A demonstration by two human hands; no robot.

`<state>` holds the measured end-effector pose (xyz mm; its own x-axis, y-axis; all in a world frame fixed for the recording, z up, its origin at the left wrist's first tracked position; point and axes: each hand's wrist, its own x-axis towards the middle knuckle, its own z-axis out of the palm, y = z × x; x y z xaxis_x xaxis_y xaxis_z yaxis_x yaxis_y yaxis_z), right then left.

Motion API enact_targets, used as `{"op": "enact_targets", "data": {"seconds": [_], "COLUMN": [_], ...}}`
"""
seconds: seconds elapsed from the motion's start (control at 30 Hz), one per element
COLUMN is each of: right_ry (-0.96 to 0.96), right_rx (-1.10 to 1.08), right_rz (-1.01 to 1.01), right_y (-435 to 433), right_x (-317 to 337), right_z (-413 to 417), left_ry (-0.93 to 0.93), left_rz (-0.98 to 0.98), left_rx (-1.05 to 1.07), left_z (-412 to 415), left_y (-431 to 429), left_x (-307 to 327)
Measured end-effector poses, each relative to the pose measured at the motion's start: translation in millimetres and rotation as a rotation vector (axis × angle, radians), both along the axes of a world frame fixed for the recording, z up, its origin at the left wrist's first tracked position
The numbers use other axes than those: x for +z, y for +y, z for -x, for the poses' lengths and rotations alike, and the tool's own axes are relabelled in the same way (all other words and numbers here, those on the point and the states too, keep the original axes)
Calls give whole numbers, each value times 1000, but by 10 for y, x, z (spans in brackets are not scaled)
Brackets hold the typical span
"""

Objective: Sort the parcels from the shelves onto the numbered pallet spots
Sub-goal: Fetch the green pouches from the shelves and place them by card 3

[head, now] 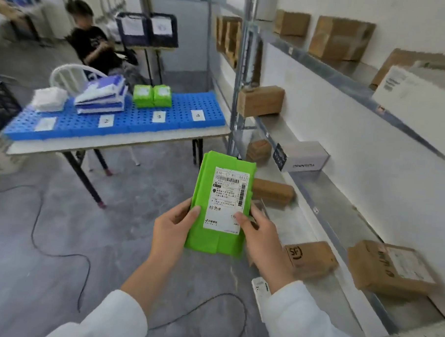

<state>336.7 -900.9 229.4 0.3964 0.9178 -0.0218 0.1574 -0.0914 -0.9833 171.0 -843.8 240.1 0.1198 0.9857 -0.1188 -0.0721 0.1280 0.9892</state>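
A flat green parcel with a white shipping label is held upright in front of me, over the floor. My left hand grips its lower left edge, thumb on the front. My right hand grips its lower right edge, thumb on the label. Ahead to the left, a blue pallet lies on a white table, with paper number cards 2, 3 and 4. Two green parcels sit behind card 3, blue-and-white bags behind card 2, and a white bag is at the far left.
Metal shelves run along my right with several brown and white boxes. A person sits behind the table beside a white chair. Black cables trail over the grey floor. A black crate stands at the table's left end.
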Motion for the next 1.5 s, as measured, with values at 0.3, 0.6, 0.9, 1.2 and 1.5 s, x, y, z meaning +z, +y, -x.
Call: {"op": "enact_targets", "data": {"seconds": [0.3, 0.6, 0.9, 1.2, 1.5], "right_ry": [20, -26, -28, -9, -5], "right_rx": [249, 339, 363, 419, 452], "right_rz": [-85, -101, -129, -120, -109], "right_y": [510, 1176, 1944, 2564, 3346], "right_x": [229, 382, 434, 384, 334], "right_z": [682, 1334, 2074, 2387, 1958], "left_ry": [-40, -122, -4, 40, 32], "left_rz": [-64, -88, -189, -178, -183], "left_rx": [278, 367, 362, 390, 412], "left_z": [747, 1427, 2237, 2577, 2107], "left_y": [32, 567, 1308, 1814, 2542], "left_x": [208, 196, 207, 144, 297]}}
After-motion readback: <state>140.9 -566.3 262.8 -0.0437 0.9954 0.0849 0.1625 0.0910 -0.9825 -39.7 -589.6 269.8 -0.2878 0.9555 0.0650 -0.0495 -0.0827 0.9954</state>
